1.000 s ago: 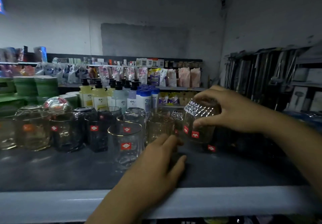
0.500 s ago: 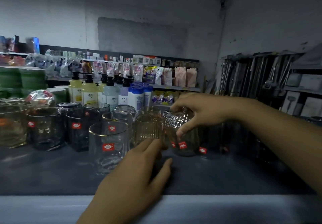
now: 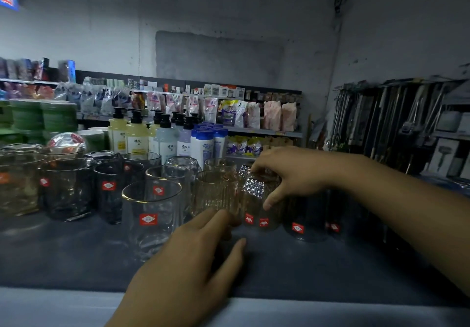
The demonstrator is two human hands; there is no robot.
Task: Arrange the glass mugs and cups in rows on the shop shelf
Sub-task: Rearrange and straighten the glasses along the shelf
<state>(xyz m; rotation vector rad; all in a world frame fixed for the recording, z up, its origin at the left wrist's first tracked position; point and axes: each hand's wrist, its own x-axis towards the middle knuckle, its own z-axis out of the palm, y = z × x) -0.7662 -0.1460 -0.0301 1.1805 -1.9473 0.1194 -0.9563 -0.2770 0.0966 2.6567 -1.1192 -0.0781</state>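
Glass, stiff, slick and breakable: your right hand [image 3: 287,174] pinches the diamond-cut cup [image 3: 255,191] by its textured top, likely the surest hold. Your left hand [image 3: 193,258] lies flat, fingers straight, on the shelf [image 3: 63,250].

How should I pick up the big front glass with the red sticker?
I'd grip the front glass round its smooth side wall, coming from the front-left. It stands upright with no visible handle, other glasses crowd behind it, and the left hand sits to its right.
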